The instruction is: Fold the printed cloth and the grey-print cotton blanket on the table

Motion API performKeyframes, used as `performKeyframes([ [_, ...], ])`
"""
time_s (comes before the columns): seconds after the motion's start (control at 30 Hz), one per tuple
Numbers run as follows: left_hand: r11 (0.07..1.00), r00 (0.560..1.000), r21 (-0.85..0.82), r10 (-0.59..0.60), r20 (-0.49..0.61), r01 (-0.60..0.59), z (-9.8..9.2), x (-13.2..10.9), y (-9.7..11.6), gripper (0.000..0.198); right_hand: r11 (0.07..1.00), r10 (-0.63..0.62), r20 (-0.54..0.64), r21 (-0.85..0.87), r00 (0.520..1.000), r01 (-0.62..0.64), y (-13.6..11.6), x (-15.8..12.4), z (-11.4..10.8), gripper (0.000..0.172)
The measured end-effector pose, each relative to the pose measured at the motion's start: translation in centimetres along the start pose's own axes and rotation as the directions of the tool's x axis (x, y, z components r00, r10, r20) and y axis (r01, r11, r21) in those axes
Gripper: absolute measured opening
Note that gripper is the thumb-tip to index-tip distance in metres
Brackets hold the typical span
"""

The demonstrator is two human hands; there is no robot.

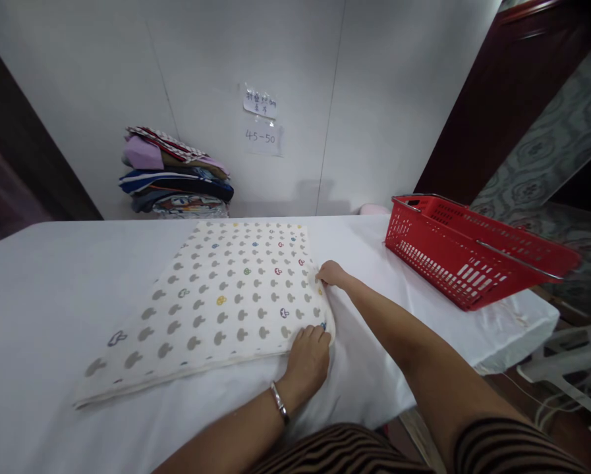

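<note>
A folded cream cloth (216, 303) printed with grey and coloured mushroom shapes lies flat on the white table (48, 289). My left hand (308, 355), a bracelet at its wrist, grips the cloth's near right corner, fingers curled over the edge. Farther along the same right edge, my right hand (331, 273) pinches the cloth with closed fingers.
A red plastic basket (468, 253) with metal handles sits at the table's right end. A stack of folded clothes (174, 174) rests against the white wall at the back. Two paper labels (260, 122) are stuck on the wall. White chair parts (566, 382) stand at the lower right.
</note>
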State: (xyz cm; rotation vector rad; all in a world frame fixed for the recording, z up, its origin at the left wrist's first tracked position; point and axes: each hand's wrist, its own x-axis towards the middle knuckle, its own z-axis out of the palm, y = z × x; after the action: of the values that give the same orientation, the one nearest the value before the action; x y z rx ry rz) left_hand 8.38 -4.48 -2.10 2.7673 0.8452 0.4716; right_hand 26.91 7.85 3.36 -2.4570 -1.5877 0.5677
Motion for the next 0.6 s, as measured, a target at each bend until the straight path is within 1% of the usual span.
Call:
performKeyframes([
  [0.23,1.0,1.0,0.011,-0.009,0.012,0.008,-0.2,0.2,0.0,0.018,0.997,0.024,0.192,0.064,0.981,-0.037,-2.2,1.3,-0.6,0.024],
  [0.33,1.0,1.0,0.012,0.003,0.005,-0.003,-0.3,0.2,-0.1,0.017,0.994,0.043,0.271,0.088,0.962,-0.069,-2.5,2.2,-0.5,0.023],
  [0.47,1.0,1.0,-0.007,0.007,-0.007,-0.007,-0.2,0.2,-0.2,0.018,0.986,0.066,0.345,0.119,0.936,-0.114,-1.9,2.9,0.0,0.028],
  [0.6,1.0,1.0,-0.009,-0.004,0.012,0.004,-0.3,0.2,-0.2,0.018,0.981,0.102,0.361,0.118,0.927,-0.154,-0.7,2.9,0.6,0.031],
])
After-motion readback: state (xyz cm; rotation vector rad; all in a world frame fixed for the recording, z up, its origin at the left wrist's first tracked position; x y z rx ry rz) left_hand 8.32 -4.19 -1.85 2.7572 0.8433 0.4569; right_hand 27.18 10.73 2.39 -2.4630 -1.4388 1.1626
